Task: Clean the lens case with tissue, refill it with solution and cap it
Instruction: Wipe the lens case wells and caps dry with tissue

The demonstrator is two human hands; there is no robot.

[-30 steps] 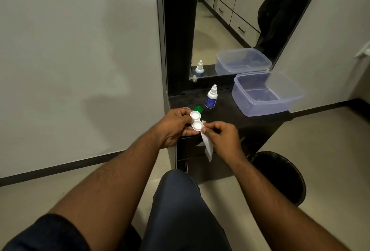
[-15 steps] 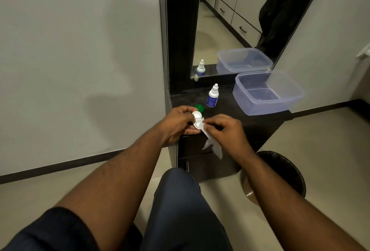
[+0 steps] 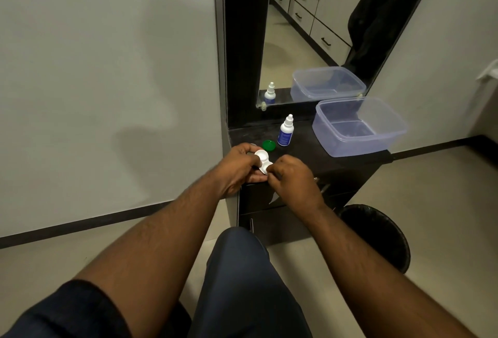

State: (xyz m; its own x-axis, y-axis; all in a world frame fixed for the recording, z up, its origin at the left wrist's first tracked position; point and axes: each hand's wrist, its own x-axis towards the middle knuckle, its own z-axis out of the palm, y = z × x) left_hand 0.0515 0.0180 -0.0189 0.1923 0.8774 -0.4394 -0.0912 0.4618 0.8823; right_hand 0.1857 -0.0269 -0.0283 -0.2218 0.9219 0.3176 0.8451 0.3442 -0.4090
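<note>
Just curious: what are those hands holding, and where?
The left hand grips the white lens case by its far cup; the right hand pinches its near end.

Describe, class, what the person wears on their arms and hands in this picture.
Both forearms are bare from above the elbow down. A dark navy short sleeve covers the left upper arm; the right sleeve is out of view. The left hand and right hand wear no gloves, and no watch or bracelet shows on either wrist. Whether any finger carries a ring is too small to tell.

Two hands (image 3: 237, 166) (image 3: 292, 176), one lens case (image 3: 262, 158) — one green cap (image 3: 268, 145), one solution bottle (image 3: 285, 131), one plastic tub (image 3: 388, 119), one black bin (image 3: 382, 232).
</note>
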